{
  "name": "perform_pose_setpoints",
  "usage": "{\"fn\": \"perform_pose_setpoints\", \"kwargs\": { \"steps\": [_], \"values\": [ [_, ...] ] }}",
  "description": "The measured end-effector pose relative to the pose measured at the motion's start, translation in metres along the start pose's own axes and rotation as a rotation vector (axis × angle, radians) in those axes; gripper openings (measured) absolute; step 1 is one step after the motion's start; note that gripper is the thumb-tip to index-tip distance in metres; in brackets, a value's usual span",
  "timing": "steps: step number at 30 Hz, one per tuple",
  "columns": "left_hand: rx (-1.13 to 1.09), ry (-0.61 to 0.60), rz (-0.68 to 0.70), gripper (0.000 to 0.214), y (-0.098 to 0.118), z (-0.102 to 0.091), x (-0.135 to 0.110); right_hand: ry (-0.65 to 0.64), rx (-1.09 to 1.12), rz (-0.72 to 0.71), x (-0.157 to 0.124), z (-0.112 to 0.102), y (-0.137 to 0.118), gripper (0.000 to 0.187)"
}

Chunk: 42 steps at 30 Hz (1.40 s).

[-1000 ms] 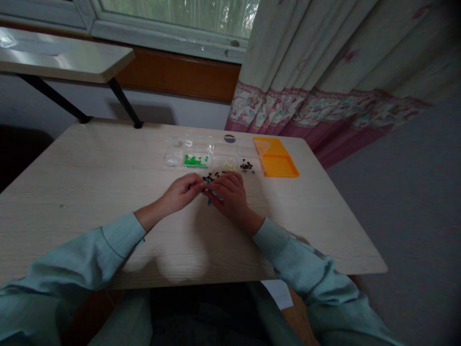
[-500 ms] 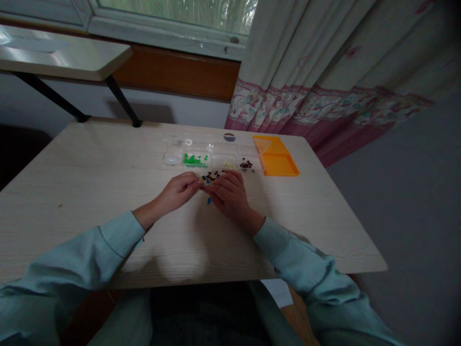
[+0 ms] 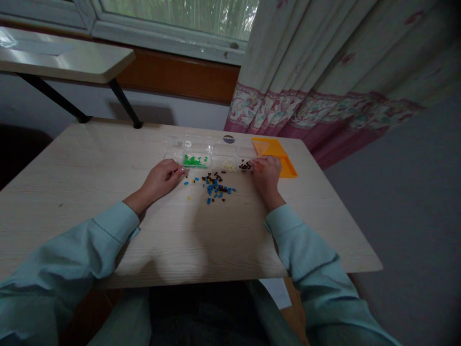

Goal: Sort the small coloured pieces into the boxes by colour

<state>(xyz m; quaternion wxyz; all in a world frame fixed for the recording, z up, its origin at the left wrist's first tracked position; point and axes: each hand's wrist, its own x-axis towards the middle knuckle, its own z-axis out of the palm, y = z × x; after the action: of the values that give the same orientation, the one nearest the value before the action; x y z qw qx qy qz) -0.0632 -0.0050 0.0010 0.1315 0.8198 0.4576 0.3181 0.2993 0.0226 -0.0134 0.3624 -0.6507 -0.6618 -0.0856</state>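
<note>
A loose pile of small blue and dark beads [image 3: 216, 186] lies on the wooden table [image 3: 90, 192], with a few stray blue and yellow ones to its left. Behind it stands a clear compartment box [image 3: 201, 153] holding green beads [image 3: 195, 161], pale beads and dark beads [image 3: 246, 166]. My left hand [image 3: 162, 177] rests left of the pile, fingers pinched together near the green compartment. My right hand [image 3: 265, 174] sits at the box's right end by the dark beads, fingers curled and pinched; whether either holds a bead is too small to tell.
An orange lid [image 3: 277, 156] lies flat at the right end of the box. A small dark round cap [image 3: 228, 139] sits behind the box. A second table [image 3: 65, 57] stands at the back left, a curtain [image 3: 324, 72] at the back right.
Both hands have moved apart from over the bead pile: the left went left toward the green compartment, the right went right to the dark-bead compartment. The pile is now uncovered.
</note>
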Motion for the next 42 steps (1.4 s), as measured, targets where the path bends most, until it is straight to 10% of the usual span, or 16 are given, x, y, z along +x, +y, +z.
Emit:
{"fn": "perform_pose_setpoints", "kwargs": {
  "steps": [42],
  "values": [
    [0.131,-0.111,0.028,0.024,-0.0048,0.0061,0.0014,-0.041,0.022,-0.053,-0.0036,0.0026,-0.0071,0.026]
  ]
}}
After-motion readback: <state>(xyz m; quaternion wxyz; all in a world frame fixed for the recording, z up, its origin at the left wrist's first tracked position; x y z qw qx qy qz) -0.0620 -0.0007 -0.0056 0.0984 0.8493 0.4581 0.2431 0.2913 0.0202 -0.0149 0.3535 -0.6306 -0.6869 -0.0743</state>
